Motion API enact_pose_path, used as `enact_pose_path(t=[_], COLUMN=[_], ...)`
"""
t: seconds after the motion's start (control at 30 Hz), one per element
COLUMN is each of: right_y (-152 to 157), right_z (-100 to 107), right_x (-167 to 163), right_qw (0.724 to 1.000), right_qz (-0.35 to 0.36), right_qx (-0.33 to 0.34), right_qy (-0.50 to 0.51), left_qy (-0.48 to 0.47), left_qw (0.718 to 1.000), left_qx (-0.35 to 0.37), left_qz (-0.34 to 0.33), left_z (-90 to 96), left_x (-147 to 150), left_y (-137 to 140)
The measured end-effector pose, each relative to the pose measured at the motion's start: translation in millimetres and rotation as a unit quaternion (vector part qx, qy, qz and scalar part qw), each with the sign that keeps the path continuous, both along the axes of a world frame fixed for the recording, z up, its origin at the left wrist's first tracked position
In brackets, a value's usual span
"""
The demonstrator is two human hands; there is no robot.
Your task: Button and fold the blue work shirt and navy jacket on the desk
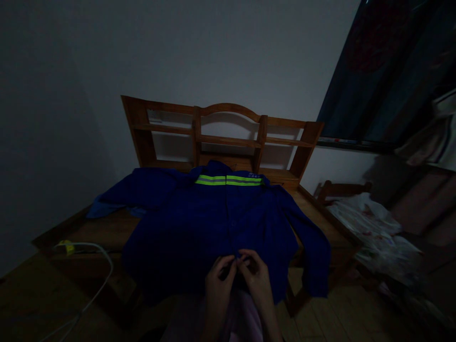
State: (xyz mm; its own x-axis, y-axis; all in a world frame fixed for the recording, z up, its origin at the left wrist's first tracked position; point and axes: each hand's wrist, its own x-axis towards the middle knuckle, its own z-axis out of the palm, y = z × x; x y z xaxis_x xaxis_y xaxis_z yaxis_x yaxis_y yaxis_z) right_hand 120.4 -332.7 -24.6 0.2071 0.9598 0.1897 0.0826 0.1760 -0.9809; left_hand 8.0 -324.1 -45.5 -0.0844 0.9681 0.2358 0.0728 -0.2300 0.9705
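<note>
A dark blue work jacket (185, 223) with a yellow-green reflective stripe across the chest lies spread on a wooden desk. Its collar points to the back, and its lower part hangs over the front edge. At the lower front placket, my left hand (221, 275) pinches the cloth between thumb and fingers. Close against it, my right hand (254, 273) pinches the same spot from the other side. The fingertips of both nearly meet. Whether a button sits between them is too dark to make out. Higher up the placket a round button (233, 223) shows faintly.
Behind the jacket, a wooden shelf unit (228, 140) rises from the desk (96, 232) against the wall. A white cable (107, 270) with a yellow tag (67, 247) hangs at the left. Plastic bags (370, 218) lie piled by a chair (342, 187) at the right.
</note>
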Motion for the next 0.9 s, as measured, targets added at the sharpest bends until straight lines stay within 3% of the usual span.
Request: enact_pose_path(t=[0.27, 0.9], right_y=[0.0, -1.5], right_z=[5.1, 6.6], right_x=[-1.5, -4.3], right_qw=[1.0, 0.997], right_qz=[-0.01, -0.05], right_qx=[0.005, 0.026], right_qy=[0.011, -0.047], left_qy=[-0.012, -0.021], left_qw=[1.0, 0.999], left_qx=[-0.016, -0.033], left_qz=[0.003, -0.001], left_z=[8.9, 8.5], left_x=[0.7, 0.6], left_y=[-4.2, -3.9])
